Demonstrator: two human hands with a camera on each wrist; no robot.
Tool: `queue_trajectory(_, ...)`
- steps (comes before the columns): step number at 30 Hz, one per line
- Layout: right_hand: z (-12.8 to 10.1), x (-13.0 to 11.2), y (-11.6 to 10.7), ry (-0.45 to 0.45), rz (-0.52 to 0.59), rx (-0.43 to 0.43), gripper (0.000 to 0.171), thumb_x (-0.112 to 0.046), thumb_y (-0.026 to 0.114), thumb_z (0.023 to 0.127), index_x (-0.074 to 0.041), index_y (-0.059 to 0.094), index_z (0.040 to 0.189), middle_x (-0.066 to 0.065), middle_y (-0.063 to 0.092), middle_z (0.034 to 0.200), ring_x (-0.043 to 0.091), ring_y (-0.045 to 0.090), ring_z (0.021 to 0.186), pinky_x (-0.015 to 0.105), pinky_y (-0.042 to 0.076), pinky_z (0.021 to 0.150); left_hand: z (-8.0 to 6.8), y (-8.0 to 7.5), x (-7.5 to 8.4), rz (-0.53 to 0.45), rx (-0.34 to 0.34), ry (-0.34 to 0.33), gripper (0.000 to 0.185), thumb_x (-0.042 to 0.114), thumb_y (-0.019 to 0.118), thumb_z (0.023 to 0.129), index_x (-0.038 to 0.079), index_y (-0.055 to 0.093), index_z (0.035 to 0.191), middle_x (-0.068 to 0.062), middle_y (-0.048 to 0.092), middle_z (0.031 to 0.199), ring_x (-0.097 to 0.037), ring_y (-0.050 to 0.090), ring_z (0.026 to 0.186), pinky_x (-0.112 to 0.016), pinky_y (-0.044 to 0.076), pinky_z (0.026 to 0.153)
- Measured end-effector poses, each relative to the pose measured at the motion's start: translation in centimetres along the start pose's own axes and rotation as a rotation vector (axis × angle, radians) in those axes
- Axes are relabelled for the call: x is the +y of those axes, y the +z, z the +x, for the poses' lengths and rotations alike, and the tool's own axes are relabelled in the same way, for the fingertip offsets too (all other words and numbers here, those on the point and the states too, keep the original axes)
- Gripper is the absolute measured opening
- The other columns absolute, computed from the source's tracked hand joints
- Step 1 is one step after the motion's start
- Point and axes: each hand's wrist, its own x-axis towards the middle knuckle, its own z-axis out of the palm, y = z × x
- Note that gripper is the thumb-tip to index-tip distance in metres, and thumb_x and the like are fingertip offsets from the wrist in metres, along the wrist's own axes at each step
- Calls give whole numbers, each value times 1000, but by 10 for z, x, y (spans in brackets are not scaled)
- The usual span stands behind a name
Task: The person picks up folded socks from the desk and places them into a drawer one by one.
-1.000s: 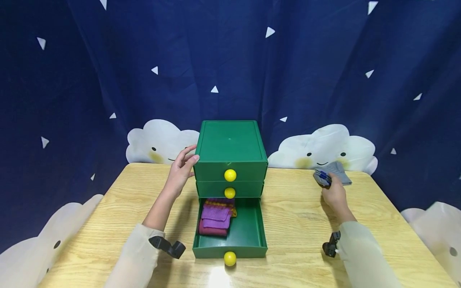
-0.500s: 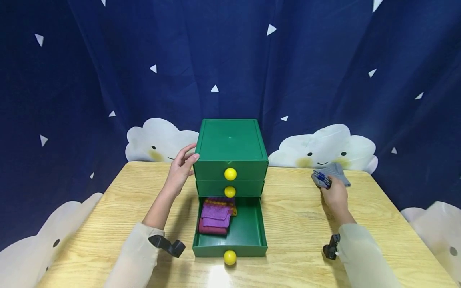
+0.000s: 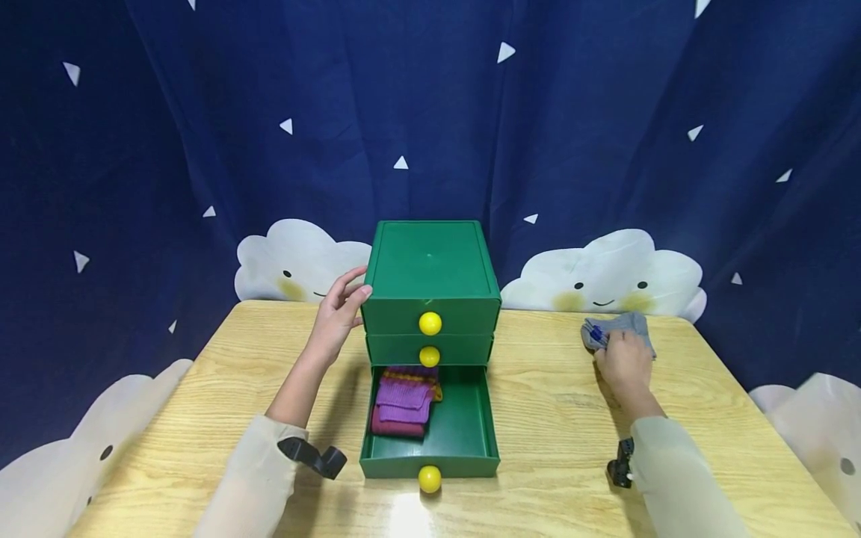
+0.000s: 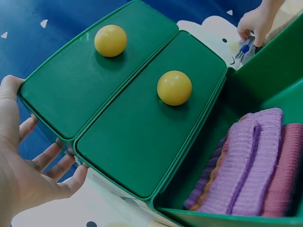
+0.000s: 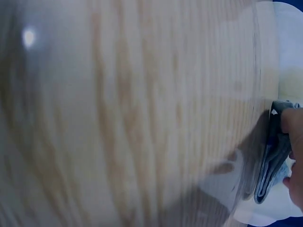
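A green drawer cabinet (image 3: 430, 258) with yellow knobs stands mid-table, its bottom drawer (image 3: 464, 433) pulled out. Folded purple knitwear (image 3: 403, 400) lies over a dark red folded piece (image 3: 397, 427) on that drawer's left side. My left hand (image 3: 334, 317) rests against the cabinet's upper left side, fingers spread and the thumb at the top edge; the left wrist view shows this hand (image 4: 33, 165) beside the drawer fronts. At the table's far right, my right hand (image 3: 625, 362) pinches a folded grey sock (image 3: 628, 323) with blue stripes. The right wrist view shows the sock's folded layers (image 5: 272, 156) under the fingers.
The wooden table (image 3: 551, 418) runs to a dark blue curtain (image 3: 430, 112) with white triangles and clouds behind it. The open drawer's front, with its yellow knob (image 3: 430, 479), juts toward the near edge. Black wrist cameras sit on both sleeves.
My right hand has shifted slightly toward me, and the sock has turned a little in its grip. The left hand stays against the cabinet; the drawer and its contents have not moved.
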Motion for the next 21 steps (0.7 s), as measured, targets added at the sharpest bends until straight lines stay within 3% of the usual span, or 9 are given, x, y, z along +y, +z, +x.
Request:
queue_trajectory(3, -1, 2, -1, 5, 37, -48, 36, -10, 54, 82, 11, 47, 111, 33, 51, 106, 48, 50, 97, 59, 40, 79, 0, 0, 0, -3, 1, 1, 49, 29, 51, 95, 22, 39, 141, -13, 43, 139, -25, 41, 126, -54, 40, 96)
queue_trajectory(6, -1, 3, -1, 31, 90, -125, 44, -8, 54, 84, 12, 40, 121, 35, 50, 110, 50, 52, 97, 58, 44, 79, 0, 0, 0, -2, 0, -3, 49, 29, 50, 95, 22, 39, 142, -13, 42, 140, -25, 41, 126, -54, 40, 96)
queue_trajectory(9, -1, 4, -1, 24, 73, -167, 52, -7, 55, 87, 13, 35, 131, 38, 46, 121, 52, 49, 106, 60, 43, 86, 0, 0, -1, -5, -4, -3, 49, 29, 50, 95, 21, 39, 142, -14, 42, 141, -26, 40, 127, -55, 39, 97)
queue_trajectory(12, -3, 6, -1, -11, 7, -152, 48, -7, 56, 88, 11, 41, 130, 37, 46, 123, 53, 47, 108, 61, 41, 89, -1, 0, 0, -7, -4, -1, 49, 29, 50, 95, 22, 39, 142, -14, 41, 140, -26, 39, 128, -56, 39, 97)
queue_trajectory(15, -4, 8, -2, -34, -51, -105, 39, -9, 57, 86, 10, 49, 119, 35, 52, 115, 53, 51, 102, 62, 42, 84, -1, 0, 0, -7, -5, -1, 49, 29, 51, 95, 22, 39, 142, -14, 42, 140, -26, 40, 128, -56, 39, 97)
queue_trajectory(21, -5, 11, -10, -36, 7, -40, 36, -6, 58, 84, 11, 48, 113, 35, 55, 106, 53, 54, 93, 61, 44, 77, 0, 0, 0, -8, -3, -4, 49, 29, 51, 95, 22, 39, 142, -14, 42, 140, -26, 40, 128, -56, 39, 98)
